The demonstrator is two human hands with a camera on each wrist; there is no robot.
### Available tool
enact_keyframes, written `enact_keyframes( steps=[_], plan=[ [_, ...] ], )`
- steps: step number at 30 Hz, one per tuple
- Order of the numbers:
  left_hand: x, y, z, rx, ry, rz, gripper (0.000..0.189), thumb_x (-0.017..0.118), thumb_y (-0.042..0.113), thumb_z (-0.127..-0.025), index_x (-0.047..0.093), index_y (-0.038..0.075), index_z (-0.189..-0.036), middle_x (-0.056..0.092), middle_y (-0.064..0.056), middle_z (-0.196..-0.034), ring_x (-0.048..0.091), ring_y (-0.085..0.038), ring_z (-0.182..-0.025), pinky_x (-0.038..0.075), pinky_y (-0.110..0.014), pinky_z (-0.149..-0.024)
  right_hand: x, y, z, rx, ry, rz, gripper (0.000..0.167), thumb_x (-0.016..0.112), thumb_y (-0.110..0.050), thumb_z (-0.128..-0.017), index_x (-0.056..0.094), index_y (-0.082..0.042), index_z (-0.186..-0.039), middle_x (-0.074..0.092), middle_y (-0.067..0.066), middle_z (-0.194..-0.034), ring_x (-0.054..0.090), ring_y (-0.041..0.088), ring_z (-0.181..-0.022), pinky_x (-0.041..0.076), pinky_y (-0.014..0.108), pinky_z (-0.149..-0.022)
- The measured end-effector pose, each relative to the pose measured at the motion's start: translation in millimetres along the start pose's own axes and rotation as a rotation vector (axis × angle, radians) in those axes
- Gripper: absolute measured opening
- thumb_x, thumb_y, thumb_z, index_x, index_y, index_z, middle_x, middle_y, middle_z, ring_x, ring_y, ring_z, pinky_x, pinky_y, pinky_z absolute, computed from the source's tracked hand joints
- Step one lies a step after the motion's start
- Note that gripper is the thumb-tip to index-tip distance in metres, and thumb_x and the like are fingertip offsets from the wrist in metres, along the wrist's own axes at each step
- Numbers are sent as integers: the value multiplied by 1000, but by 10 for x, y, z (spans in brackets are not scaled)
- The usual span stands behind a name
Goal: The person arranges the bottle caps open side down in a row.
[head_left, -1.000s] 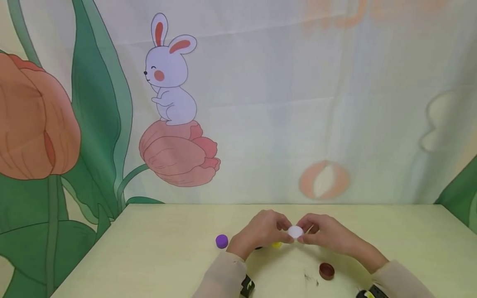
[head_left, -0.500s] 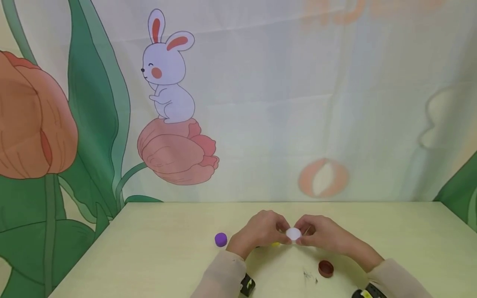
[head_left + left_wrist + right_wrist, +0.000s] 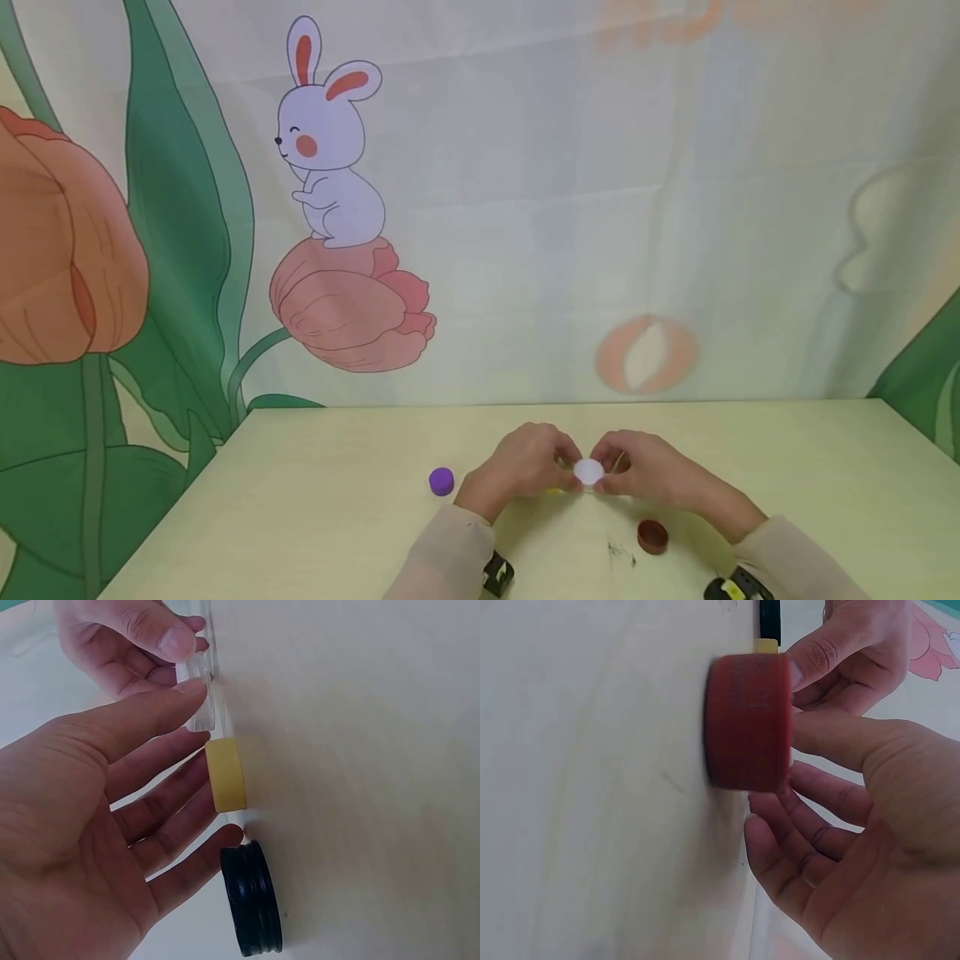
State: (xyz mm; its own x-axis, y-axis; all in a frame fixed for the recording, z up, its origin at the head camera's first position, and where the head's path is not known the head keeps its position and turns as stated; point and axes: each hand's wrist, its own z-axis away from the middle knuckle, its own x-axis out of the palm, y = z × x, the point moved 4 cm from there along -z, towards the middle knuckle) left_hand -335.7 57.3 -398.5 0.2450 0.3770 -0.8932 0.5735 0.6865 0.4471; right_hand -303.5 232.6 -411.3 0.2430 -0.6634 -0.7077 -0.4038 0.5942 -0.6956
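Both hands meet at a white bottle cap [image 3: 588, 472] with a ridged side, its flat top upward, on or just above the table. My left hand [image 3: 528, 460] pinches it from the left; the thumb of that hand lies against the ridged rim in the left wrist view. From the right, my right hand [image 3: 651, 471] holds the same cap between thumb and fingers. Close under the left fingers stand a yellow cap [image 3: 226, 775] and a black cap [image 3: 252, 898]; the head view mostly hides these two. A red-brown cap [image 3: 652, 537], open side up, lies nearer than the right hand.
A purple cap [image 3: 442, 482] sits left of the left wrist. Dark marks [image 3: 618, 551] stain the pale table [image 3: 322, 500] near the red-brown cap. Behind the table's far edge hangs a printed cloth [image 3: 510, 250] with a rabbit and tulips.
The head view has shifted slightly. The white cap has moved a little toward me and left with both hands still on it. The other caps stay where they were on the table.
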Motion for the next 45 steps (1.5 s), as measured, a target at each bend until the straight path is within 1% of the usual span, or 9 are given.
enact_keyframes(
  steps=[3,7,12,16,26,34,42,45],
  plan=[
    [-7,5,4,4,6,-3,24,92,20,-82,85,17,-105,75,10,-92,59,-4,-85,48,-22,-76,-12,-2,4,1,0,7,22,85,-11,-91,71,-7,-107,66,-3,-92,63,15,-85,51,29,-71],
    [-2,5,13,-7,2,-7,24,92,20,-83,85,16,-106,75,9,-95,59,-5,-86,48,-23,-77,-10,-1,8,-2,1,4,22,85,-10,-90,71,-6,-107,66,-3,-92,63,15,-86,52,31,-72],
    [15,-3,15,-2,-2,-7,25,91,20,-84,84,14,-107,76,7,-97,59,-6,-87,49,-24,-78,8,4,1,18,-2,19,23,86,-11,-89,72,-7,-107,66,-4,-92,64,15,-87,53,32,-74],
    [0,19,17,2,0,-11,25,91,20,-84,84,13,-107,77,7,-98,58,-6,-86,49,-23,-78,-7,-10,13,33,-3,22,22,85,-11,-90,72,-6,-108,65,-3,-92,63,15,-86,52,33,-74],
    [11,8,8,-16,-1,-14,25,92,21,-84,84,13,-106,77,7,-99,58,-6,-86,49,-24,-78,-7,-14,6,31,-9,28,22,84,-11,-91,73,-4,-109,66,-3,-92,62,14,-84,52,31,-72],
    [22,-5,-13,-17,-4,-38,27,91,23,-85,84,14,-109,78,7,-104,64,-8,-97,52,-25,-84,-16,-4,6,38,-26,58,24,83,-13,-93,73,-4,-114,67,-3,-96,63,14,-86,54,34,-75],
    [19,6,9,-28,-11,-32,29,91,23,-85,83,14,-111,78,7,-105,65,-8,-99,52,-25,-87,-11,4,10,46,-27,59,28,84,-16,-93,72,-3,-115,67,-3,-96,64,15,-86,54,34,-76],
    [15,25,19,-37,-15,-31,30,91,24,-85,83,14,-111,78,7,-105,65,-8,-100,51,-25,-88,-17,-1,25,50,-30,40,29,83,-17,-93,71,-3,-116,68,-3,-95,65,15,-86,55,34,-76]
  ],
)
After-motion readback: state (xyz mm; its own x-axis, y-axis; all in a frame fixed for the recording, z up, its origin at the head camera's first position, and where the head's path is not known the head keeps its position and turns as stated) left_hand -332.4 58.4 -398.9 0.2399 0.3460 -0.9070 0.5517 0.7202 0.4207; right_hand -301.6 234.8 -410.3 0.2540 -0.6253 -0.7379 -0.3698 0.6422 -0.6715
